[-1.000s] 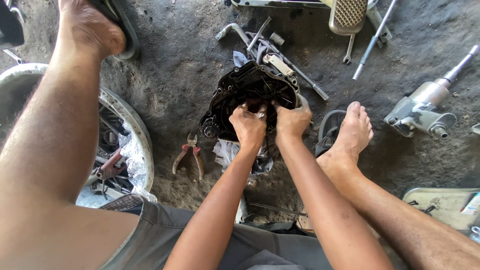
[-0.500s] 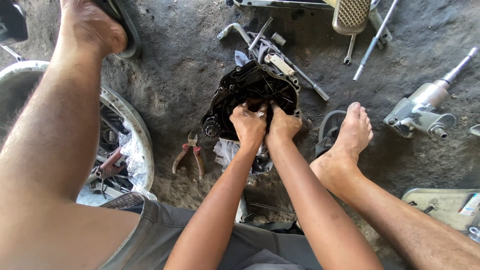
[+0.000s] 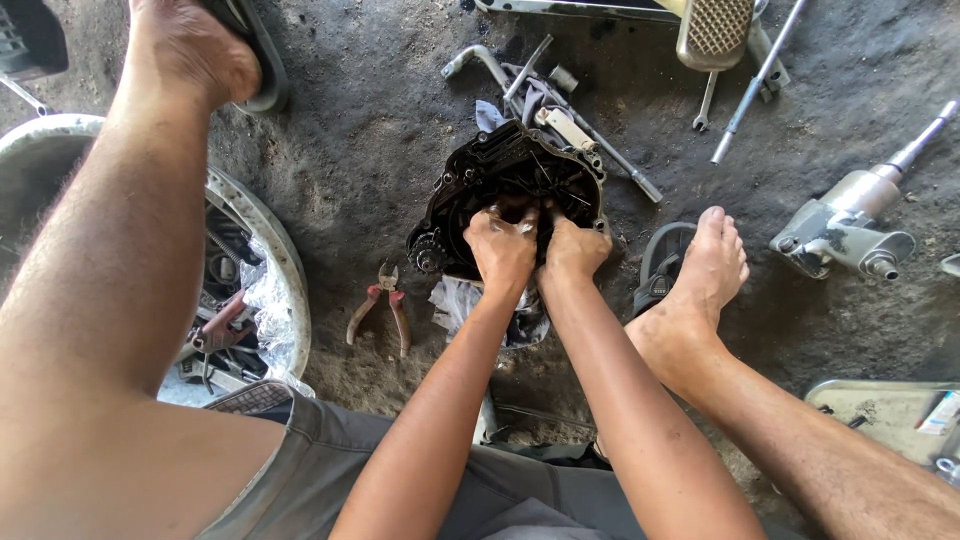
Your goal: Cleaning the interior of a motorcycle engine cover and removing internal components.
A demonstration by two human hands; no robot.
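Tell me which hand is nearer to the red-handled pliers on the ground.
Left. The left hand works on the black engine cover, just right of the red-handled pliers; the right hand lies beyond it, farther away.

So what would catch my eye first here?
Both hands, left hand and right hand, press side by side into a greasy black metal engine casing lying on the dirty concrete floor at centre. Red-handled pliers lie just left of it, and a grey metal power tool rests at far right.
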